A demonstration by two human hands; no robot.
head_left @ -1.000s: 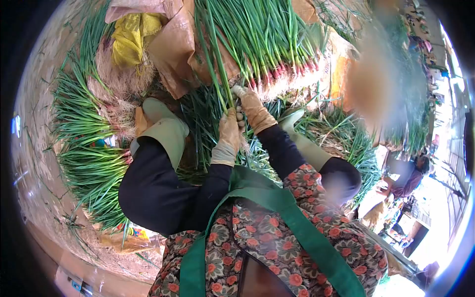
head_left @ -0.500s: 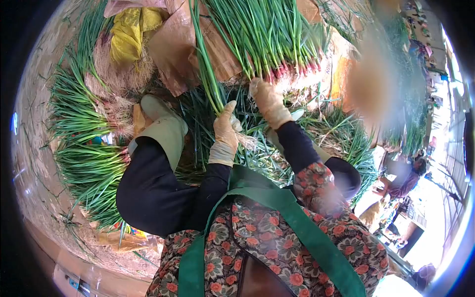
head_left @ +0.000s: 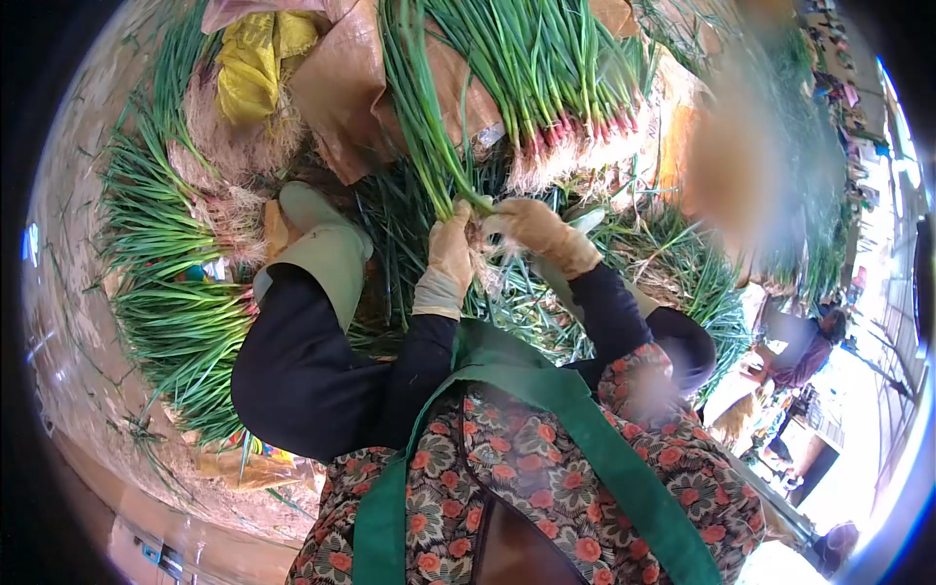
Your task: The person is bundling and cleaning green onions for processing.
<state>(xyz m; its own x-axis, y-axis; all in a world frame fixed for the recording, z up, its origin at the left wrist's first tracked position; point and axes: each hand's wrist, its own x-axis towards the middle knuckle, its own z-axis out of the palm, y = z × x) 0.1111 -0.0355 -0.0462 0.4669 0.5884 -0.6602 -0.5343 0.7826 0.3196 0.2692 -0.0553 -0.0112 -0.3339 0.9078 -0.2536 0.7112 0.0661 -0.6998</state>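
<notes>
My left hand (head_left: 451, 255), in a pale glove, is closed around the lower ends of several long green onions (head_left: 421, 122). Their leaves stretch up and away from me. My right hand (head_left: 538, 232), gloved too, grips the base of another green onion right beside the left hand. Whitish roots hang just below and between the two hands. Ahead and to the right lies a thick row of green onions (head_left: 546, 73) with reddish-purple bulbs and pale roots facing me. My right fingertips are partly hidden by the stems.
More green onion bundles (head_left: 175, 322) lie in a row on the left. A yellow bag (head_left: 255, 73) and brown sacking (head_left: 341, 93) sit ahead. Loose leaves (head_left: 531, 312) cover the floor between my boots (head_left: 322, 249). Another person (head_left: 804, 351) is at the right.
My right hand has drawn back from the row toward my left hand, bringing a green onion with it. The leaves ahead of my left hand now look thicker.
</notes>
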